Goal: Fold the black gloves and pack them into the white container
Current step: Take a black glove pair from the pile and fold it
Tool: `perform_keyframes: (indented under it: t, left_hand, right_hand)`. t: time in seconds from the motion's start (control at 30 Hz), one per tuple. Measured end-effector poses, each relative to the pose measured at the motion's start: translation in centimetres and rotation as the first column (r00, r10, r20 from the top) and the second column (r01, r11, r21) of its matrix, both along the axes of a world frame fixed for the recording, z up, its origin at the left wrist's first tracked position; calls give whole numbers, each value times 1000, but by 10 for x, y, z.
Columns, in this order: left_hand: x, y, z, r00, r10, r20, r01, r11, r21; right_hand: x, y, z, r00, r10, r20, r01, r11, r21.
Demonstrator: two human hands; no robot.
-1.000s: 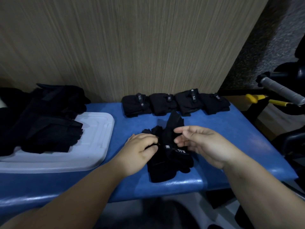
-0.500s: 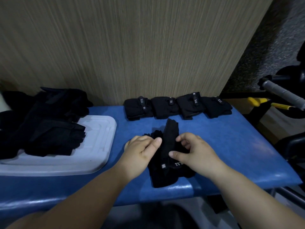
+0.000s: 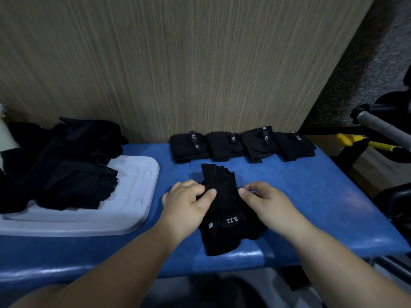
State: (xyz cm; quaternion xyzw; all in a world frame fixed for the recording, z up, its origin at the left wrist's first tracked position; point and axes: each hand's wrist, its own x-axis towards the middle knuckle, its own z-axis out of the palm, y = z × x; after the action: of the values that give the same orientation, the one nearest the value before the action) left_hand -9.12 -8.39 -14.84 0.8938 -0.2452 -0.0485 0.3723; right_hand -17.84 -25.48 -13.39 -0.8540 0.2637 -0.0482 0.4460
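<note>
A black fingerless glove pair (image 3: pixel 224 210) lies lengthwise on the blue bench (image 3: pixel 311 207), its wrist strap with white lettering toward me. My left hand (image 3: pixel 185 207) grips its left edge, thumb on top and fingers curled at the side. My right hand (image 3: pixel 264 204) pinches its right edge the same way. Several folded black gloves (image 3: pixel 242 144) stand in a row against the wall. A heap of unfolded black gloves (image 3: pixel 60 165) rests on the white container lid (image 3: pixel 129 196) at the left.
A wood-grain wall panel (image 3: pixel 178 63) backs the bench. To the right are a grey-gripped bar (image 3: pixel 382 130), yellow handles (image 3: pixel 364 142) and dark equipment. The bench's front edge runs just below the glove pair.
The upright glove has been laid flat along the bench. Both hands moved apart to the glove's two sides, and the strap lettering now faces up.
</note>
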Motion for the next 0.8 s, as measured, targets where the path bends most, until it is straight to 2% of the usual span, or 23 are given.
perform_keyframes:
  t: [0.13, 0.33, 0.43, 0.53, 0.67, 0.8]
  left_hand:
    - [-3, 0, 4, 990, -57, -132, 37, 987, -154]
    - [-5, 2, 7, 896, -204, -394, 47, 926, -373]
    - [-8, 1, 10, 872, -214, -440, 11, 908, -419]
    - [-9, 1, 13, 862, -219, -457, -1, 901, -434]
    - [-7, 4, 13, 870, -157, -466, -44, 919, -392]
    - [-4, 11, 11, 898, -12, -439, -111, 961, -252]
  right_hand:
    - [0, 0, 0, 999, 5, -32, -2, 998, 69]
    - [-1, -3, 7, 1000, -20, 17, 11, 903, 430]
    - [-1, -6, 9, 997, -39, 60, 3, 860, 510]
    - [1, -3, 8, 981, -88, 172, -35, 796, 604]
    - [4, 2, 8, 948, -84, 305, -98, 839, 535]
    - [6, 7, 2, 943, -19, 333, -135, 892, 431]
